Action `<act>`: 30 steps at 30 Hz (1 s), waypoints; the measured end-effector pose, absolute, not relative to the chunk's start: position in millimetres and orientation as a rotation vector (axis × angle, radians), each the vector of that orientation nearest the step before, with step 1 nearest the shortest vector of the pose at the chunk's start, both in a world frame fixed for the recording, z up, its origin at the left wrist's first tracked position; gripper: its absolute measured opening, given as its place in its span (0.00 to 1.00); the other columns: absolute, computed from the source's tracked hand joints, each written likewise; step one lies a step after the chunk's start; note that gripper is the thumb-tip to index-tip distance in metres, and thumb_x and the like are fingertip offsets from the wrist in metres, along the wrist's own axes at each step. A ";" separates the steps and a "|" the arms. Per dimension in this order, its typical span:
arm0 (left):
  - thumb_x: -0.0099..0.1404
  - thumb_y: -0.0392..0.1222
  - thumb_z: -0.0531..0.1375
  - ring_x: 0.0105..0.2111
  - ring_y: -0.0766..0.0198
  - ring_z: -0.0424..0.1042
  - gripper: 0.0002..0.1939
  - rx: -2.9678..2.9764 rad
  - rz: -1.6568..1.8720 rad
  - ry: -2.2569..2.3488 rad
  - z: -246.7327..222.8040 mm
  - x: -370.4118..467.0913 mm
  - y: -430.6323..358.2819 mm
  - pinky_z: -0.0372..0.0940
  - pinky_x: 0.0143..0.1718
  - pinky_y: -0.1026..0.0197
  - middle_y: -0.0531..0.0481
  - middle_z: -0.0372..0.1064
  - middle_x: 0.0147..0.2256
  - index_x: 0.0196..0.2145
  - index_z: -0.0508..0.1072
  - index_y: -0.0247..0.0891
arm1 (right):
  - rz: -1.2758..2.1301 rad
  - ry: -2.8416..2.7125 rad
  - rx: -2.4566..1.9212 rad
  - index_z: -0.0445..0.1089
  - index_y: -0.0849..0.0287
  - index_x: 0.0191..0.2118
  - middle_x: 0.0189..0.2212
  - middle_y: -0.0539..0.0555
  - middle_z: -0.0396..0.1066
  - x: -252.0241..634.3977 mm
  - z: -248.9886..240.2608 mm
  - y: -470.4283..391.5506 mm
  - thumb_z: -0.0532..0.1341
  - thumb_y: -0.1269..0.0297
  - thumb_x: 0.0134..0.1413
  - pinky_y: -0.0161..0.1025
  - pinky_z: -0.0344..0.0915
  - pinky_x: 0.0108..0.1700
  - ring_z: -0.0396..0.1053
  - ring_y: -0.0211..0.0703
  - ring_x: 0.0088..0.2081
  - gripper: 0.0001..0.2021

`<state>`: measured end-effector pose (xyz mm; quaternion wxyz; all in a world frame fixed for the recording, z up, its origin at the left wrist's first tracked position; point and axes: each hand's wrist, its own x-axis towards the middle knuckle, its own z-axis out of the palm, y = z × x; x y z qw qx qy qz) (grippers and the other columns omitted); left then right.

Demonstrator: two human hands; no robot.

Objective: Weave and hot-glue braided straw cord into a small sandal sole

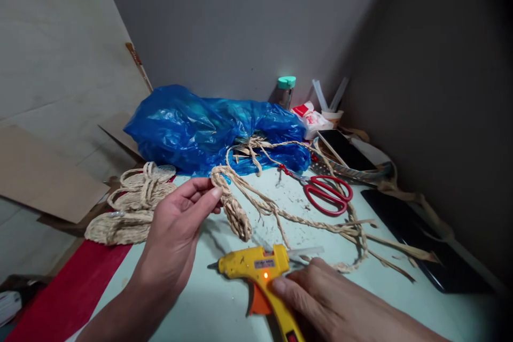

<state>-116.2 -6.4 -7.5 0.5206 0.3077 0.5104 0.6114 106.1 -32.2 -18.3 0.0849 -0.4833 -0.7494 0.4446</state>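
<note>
Between the thumb and fingers of my left hand [176,224] is a coil of braided straw cord [236,214], pinched at its upper left end. The coil hangs over the table, and a long braid trails from it to the right. My right hand [320,294] is on a yellow hot glue gun [250,264], its thumb against the handle and its other fingers mostly hidden. An orange light glows on the gun, its dark nozzle points left below the coil, and a clear glue stick [306,251] sticks out behind. Red-handled scissors [328,195] lie beyond the braid.
Several finished braided pieces [120,227] lie at the left on red material [76,283]. A big blue plastic bag [188,125] stands at the back. A phone [347,149] rests on a basket at the right, near a dark flat device [425,246]. Straw scraps dot the pale table.
</note>
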 end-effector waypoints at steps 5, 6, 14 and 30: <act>0.54 0.41 0.73 0.31 0.68 0.70 0.12 0.747 1.439 1.215 -9.3 -110.7 -9.9 0.67 0.35 0.68 0.52 0.74 0.31 0.35 0.78 0.38 | 1.123 -2.388 -1.275 0.70 0.54 0.31 0.23 0.46 0.70 111.8 -6.7 -39.8 0.50 0.54 0.72 0.32 0.57 0.23 0.64 0.33 0.21 0.20; 0.55 0.41 0.73 0.31 0.68 0.70 0.12 0.747 1.427 1.203 -9.5 -109.6 -11.0 0.67 0.36 0.69 0.52 0.74 0.31 0.36 0.78 0.38 | 0.935 -2.382 -1.192 0.69 0.55 0.31 0.22 0.47 0.70 109.2 -4.3 -38.3 0.49 0.57 0.72 0.33 0.57 0.23 0.64 0.34 0.20 0.19; 0.60 0.41 0.70 0.36 0.63 0.76 0.10 0.795 1.269 1.175 -12.8 -103.3 -19.0 0.70 0.40 0.65 0.48 0.78 0.37 0.40 0.78 0.39 | 0.003 -2.202 -0.995 0.71 0.63 0.47 0.43 0.62 0.77 83.2 -7.5 1.8 0.57 0.68 0.66 0.52 0.67 0.44 0.70 0.54 0.41 0.08; 0.57 0.40 0.71 0.34 0.64 0.75 0.07 0.951 1.274 1.293 -19.6 -99.2 -17.1 0.70 0.37 0.68 0.51 0.77 0.32 0.34 0.80 0.38 | 0.412 -2.064 -0.861 0.73 0.62 0.46 0.33 0.53 0.76 88.0 -17.6 -2.3 0.58 0.75 0.65 0.43 0.65 0.40 0.68 0.42 0.34 0.08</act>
